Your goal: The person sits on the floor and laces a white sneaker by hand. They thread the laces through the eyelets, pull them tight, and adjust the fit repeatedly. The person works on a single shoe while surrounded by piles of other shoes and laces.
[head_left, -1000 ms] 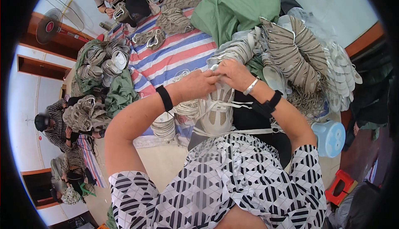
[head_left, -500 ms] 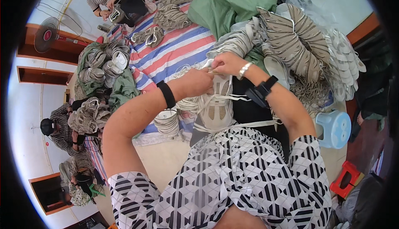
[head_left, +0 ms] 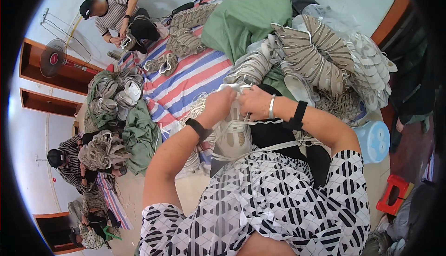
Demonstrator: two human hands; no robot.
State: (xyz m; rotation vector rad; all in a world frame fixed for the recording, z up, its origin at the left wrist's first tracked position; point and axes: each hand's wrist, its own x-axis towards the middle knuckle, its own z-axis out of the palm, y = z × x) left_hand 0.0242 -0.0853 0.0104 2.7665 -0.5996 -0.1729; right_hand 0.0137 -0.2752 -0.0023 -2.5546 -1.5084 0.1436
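White shoe upper [head_left: 232, 132] between both raised hands [head_left: 237, 102]

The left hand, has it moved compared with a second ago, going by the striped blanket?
No, barely. The left hand is still pressed against the right hand on the pale shoe piece, just at the striped blanket's near edge.

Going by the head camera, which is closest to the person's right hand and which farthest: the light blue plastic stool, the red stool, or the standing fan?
From the right hand:
1. Light blue plastic stool, on the right, nearest.
2. Red stool, lower right, farther off.
3. Standing fan, far left by the wall, farthest.
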